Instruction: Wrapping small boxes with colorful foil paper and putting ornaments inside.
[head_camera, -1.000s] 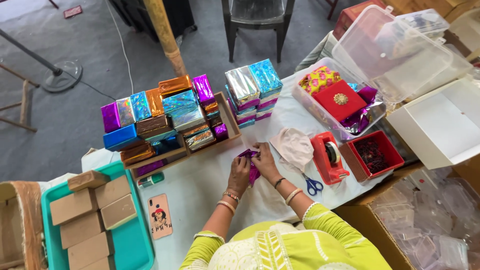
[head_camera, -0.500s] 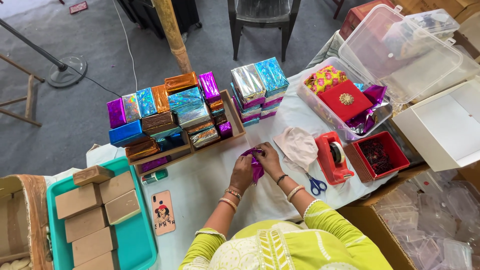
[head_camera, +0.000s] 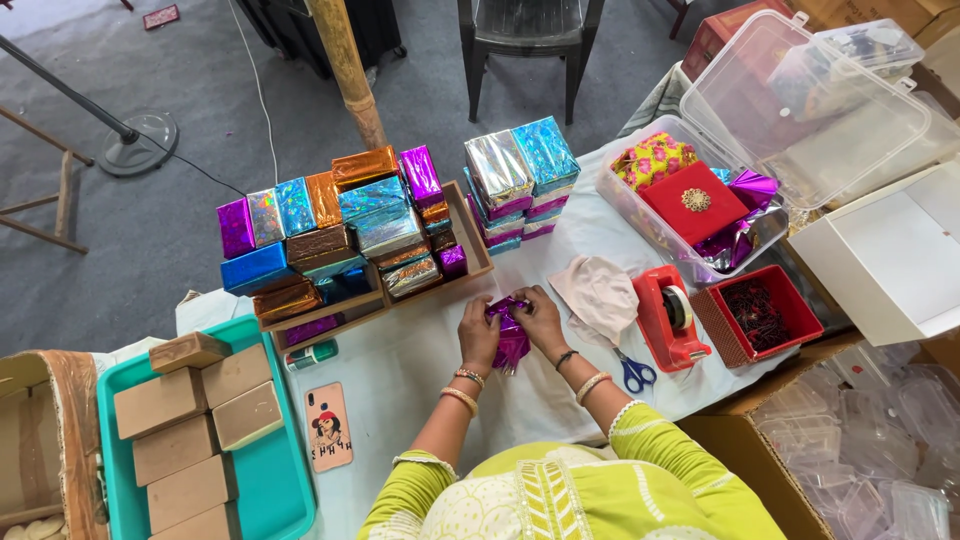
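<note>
Head view, left to right: teal plastic tray of plain brown cardboard boxes at lower left; at centre, left hand and right hand pinched together on small parcel in shiny purple foil, on white tablecloth; red tape dispenser right of centre.

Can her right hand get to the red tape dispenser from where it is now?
Probably yes. The right hand is on the purple foil piece; the red tape dispenser sits just to its right, with only a flat beige cloth between. But both hands currently hold the foil.
</note>
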